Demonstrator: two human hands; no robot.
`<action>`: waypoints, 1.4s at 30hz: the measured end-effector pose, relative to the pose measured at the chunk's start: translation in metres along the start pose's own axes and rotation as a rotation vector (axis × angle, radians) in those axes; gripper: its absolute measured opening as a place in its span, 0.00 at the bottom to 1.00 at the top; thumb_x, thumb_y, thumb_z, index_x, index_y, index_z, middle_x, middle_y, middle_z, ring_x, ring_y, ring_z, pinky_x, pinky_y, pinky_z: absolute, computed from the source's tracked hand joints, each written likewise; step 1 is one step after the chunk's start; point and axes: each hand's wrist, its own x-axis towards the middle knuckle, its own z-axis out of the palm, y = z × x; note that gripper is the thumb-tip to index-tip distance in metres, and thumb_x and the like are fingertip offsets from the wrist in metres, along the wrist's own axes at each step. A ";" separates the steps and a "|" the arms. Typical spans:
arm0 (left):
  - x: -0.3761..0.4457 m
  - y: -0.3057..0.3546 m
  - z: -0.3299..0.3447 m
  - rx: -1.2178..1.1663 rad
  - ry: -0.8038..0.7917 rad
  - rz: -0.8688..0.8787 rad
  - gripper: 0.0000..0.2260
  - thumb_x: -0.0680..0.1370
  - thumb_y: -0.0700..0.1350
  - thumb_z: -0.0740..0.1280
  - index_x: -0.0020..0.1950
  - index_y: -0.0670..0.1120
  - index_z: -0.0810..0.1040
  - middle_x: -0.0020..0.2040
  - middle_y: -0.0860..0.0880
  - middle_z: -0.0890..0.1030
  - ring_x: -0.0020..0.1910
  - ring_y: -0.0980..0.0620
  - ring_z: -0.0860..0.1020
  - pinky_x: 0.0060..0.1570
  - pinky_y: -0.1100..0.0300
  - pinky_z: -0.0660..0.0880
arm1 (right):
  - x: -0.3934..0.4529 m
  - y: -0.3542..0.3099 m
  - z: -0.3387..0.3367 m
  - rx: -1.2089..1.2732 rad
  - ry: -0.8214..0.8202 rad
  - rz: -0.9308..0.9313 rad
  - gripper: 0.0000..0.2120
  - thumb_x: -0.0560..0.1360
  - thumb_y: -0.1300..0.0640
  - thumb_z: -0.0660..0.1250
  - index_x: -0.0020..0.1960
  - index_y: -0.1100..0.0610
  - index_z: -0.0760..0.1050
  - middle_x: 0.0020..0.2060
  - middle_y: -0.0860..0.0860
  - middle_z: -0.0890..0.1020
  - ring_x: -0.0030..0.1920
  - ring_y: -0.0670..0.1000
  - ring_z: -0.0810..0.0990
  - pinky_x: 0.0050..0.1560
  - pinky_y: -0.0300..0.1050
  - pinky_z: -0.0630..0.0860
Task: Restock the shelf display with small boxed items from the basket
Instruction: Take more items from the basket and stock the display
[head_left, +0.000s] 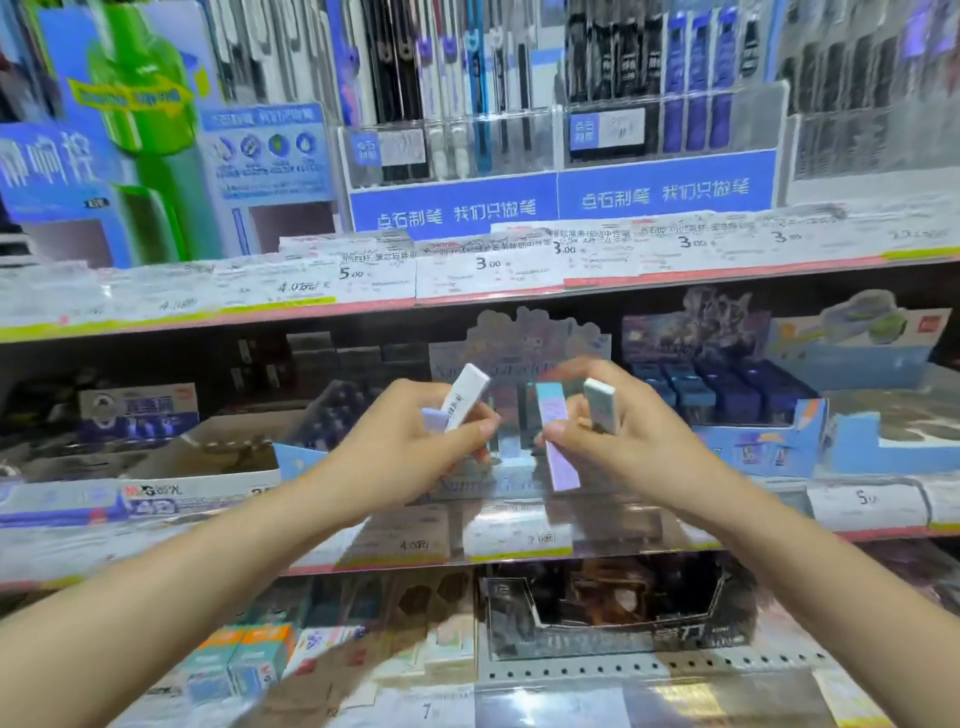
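Observation:
Both my hands are raised in front of the middle shelf. My left hand (415, 441) grips a slim white box (466, 396), tilted, with a lilac box end (434, 418) beside it in the same grip. My right hand (618, 436) pinches a long box, turquoise on top and lilac below (557, 441), between thumb and fingers, and a second white box (601, 405) sticks up between its fingers. Behind the hands stands a pastel display carton (519, 343) with a cut-out header card. No basket is in view.
Blue cardboard display trays (769, 447) hold small dark blue boxes at the right. An open white carton (228, 457) sits at the left. The top shelf carries pen racks (561, 135) over price labels (488, 265). The lower shelf holds small boxes (249, 660) and a dark carton (613, 608).

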 end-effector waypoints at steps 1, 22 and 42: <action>0.000 -0.004 -0.004 0.132 0.021 0.065 0.07 0.75 0.43 0.66 0.41 0.42 0.81 0.33 0.44 0.82 0.29 0.51 0.76 0.29 0.55 0.73 | 0.007 0.003 -0.004 -0.036 0.023 -0.004 0.12 0.75 0.61 0.65 0.56 0.51 0.71 0.38 0.59 0.80 0.38 0.55 0.80 0.49 0.57 0.76; 0.012 -0.006 0.001 0.879 -0.292 0.241 0.28 0.77 0.39 0.58 0.75 0.58 0.55 0.50 0.51 0.74 0.52 0.46 0.74 0.52 0.54 0.72 | 0.049 0.028 0.000 -0.382 -0.017 -0.012 0.11 0.78 0.63 0.56 0.60 0.56 0.63 0.32 0.46 0.71 0.32 0.47 0.72 0.37 0.42 0.69; 0.022 0.000 -0.007 0.813 -0.293 0.228 0.28 0.76 0.37 0.58 0.73 0.59 0.61 0.23 0.51 0.64 0.23 0.53 0.62 0.27 0.63 0.59 | 0.044 0.034 0.001 -0.398 -0.091 0.013 0.08 0.78 0.63 0.57 0.51 0.51 0.63 0.30 0.49 0.72 0.31 0.48 0.71 0.35 0.43 0.70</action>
